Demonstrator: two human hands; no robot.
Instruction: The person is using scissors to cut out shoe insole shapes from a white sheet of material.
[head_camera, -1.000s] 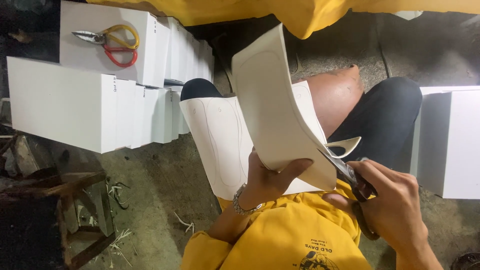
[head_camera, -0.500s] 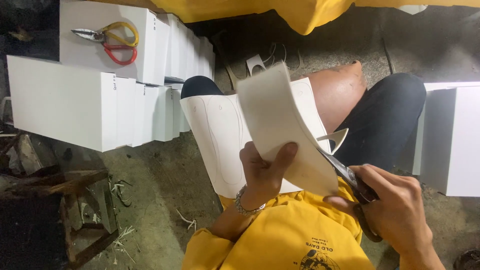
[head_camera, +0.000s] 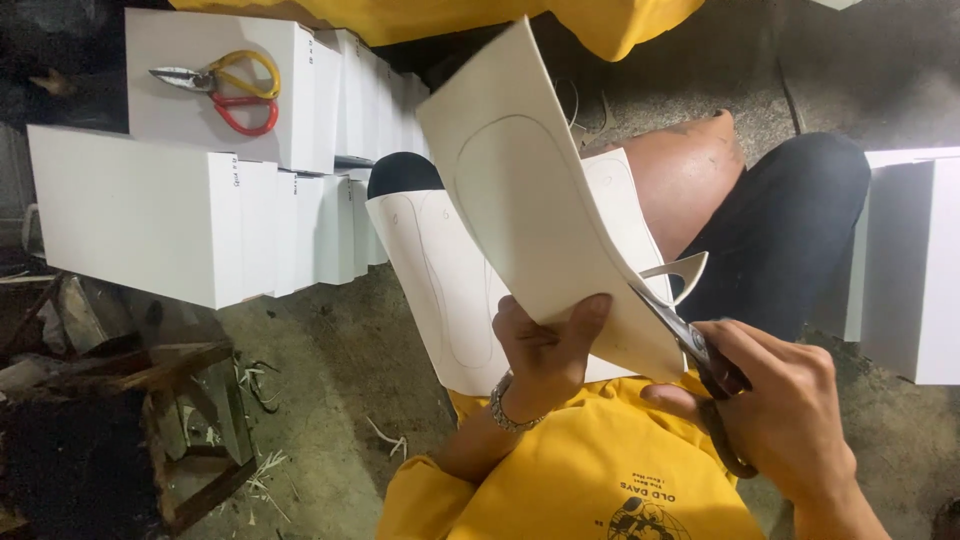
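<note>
Both hands are busy as I watch from the head camera: my left hand (head_camera: 545, 345) pinches the lower edge of a white sheet (head_camera: 545, 200) marked with a pencilled sole outline, thumb on the near face, while my right hand (head_camera: 785, 400) is closed round the handles of dark scissors (head_camera: 690, 345) whose blades bite into the sheet's lower right edge. Compared with half a second ago, the sheet has swung up and tilted further toward the camera, so its top corner now reaches almost to the upper frame edge and the traced outline faces me plainly; the thin curl of offcut (head_camera: 680, 272) beside the blades still hangs there. A second outlined sheet (head_camera: 440, 290) lies across my lap beneath the first, unchanged. Stacked white boxes (head_camera: 180, 215) sit to the left, with yellow-and-red-handled shears (head_camera: 225, 85) resting on the top one, just as before. More white boxes (head_camera: 910, 265) stand at the right edge. Wooden scraps (head_camera: 130, 400) lie on the dirt floor at lower left. The raised sheet hides much of my knee (head_camera: 690, 190) and the ground beyond it.
</note>
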